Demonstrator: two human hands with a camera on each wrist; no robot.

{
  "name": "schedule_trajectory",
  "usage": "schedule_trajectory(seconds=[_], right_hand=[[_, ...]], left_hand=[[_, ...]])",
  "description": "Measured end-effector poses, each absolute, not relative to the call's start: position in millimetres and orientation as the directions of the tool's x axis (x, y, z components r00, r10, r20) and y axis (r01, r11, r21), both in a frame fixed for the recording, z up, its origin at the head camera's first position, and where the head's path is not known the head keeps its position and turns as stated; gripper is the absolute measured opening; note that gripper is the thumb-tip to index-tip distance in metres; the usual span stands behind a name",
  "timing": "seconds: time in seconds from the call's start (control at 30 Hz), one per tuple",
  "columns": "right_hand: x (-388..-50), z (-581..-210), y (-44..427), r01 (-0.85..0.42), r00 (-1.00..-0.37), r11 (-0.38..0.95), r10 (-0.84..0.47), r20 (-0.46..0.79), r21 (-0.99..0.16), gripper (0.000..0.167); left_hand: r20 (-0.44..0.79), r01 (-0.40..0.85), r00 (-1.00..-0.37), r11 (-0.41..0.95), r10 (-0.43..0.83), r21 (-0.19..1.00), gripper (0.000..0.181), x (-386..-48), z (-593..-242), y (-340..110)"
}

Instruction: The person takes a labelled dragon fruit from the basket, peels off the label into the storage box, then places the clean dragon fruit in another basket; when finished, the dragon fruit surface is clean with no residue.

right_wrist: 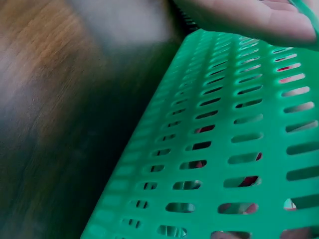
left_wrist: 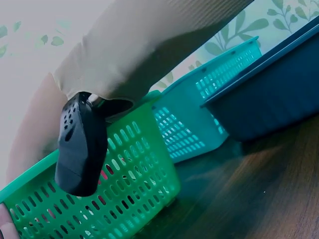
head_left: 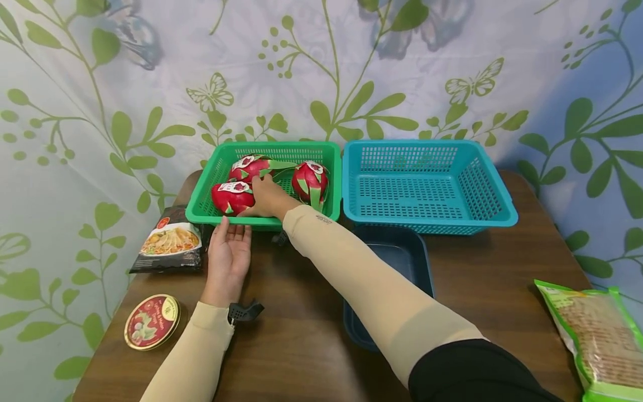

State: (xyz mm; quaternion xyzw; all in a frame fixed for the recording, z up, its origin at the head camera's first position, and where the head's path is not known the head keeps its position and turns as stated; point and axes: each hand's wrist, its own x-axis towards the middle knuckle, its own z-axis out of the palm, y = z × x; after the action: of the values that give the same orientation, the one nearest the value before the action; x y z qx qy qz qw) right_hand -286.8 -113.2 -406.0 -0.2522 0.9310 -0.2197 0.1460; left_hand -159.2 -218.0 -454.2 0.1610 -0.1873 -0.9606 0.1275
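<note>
Presently, my right hand (head_left: pixel 269 196) grips the right end of the near-left dragon fruit (head_left: pixel 231 197), inside the green basket (head_left: pixel 281 144); my left hand (head_left: pixel 230 259) lies palm up, fingers straight, at the near rim. Likely firm, heavy and smooth-skinned, it suits a broad hold round the middle. To the right, one blue basket (head_left: pixel 407 192).

Head view faces forward and down; both wrist views share the green basket (right_wrist: pixel 219 144), close

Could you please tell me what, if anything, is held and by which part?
The right hand grips the front-left dragon fruit by its right end. The left hand is open at the front rim of the green basket, seemingly holding nothing.
</note>
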Motion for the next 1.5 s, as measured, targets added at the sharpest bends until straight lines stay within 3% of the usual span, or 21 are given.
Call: schedule_trajectory(seconds=[0.3,0.47,0.87,1.07,1.5], right_hand=[[-281.0,-411.6,-115.9,-0.434,-0.825,0.730,-0.558,-0.094,-0.528,0.089],[-278.8,-415.7,-116.0,-0.435,-0.819,0.722,-0.565,-0.096,-0.539,0.091],[-279.1,-411.4,-108.6,-0.476,-0.830,0.661,-0.556,0.047,-0.581,0.092],[-277.7,-402.3,-97.7,-0.463,-0.830,0.593,-0.551,0.087,-0.659,0.090],[-281.6,-369.2,-67.0,-0.385,-0.852,0.408,-0.502,0.148,-0.828,0.083]], left_hand=[[-0.278,0.181,-0.913,-0.908,-0.298,0.379,0.031,-154.6,-455.8,-219.5],[-0.272,0.176,-0.915,-0.903,-0.297,0.392,0.033,-151.6,-456.8,-220.5],[-0.260,0.185,-0.916,-0.895,-0.307,0.406,0.028,-153.8,-455.7,-221.3],[-0.265,0.191,-0.909,-0.888,-0.321,0.419,0.022,-156.7,-452.9,-220.3],[-0.248,0.191,-0.915,-0.884,-0.317,0.426,0.025,-158.4,-450.3,-220.6]])
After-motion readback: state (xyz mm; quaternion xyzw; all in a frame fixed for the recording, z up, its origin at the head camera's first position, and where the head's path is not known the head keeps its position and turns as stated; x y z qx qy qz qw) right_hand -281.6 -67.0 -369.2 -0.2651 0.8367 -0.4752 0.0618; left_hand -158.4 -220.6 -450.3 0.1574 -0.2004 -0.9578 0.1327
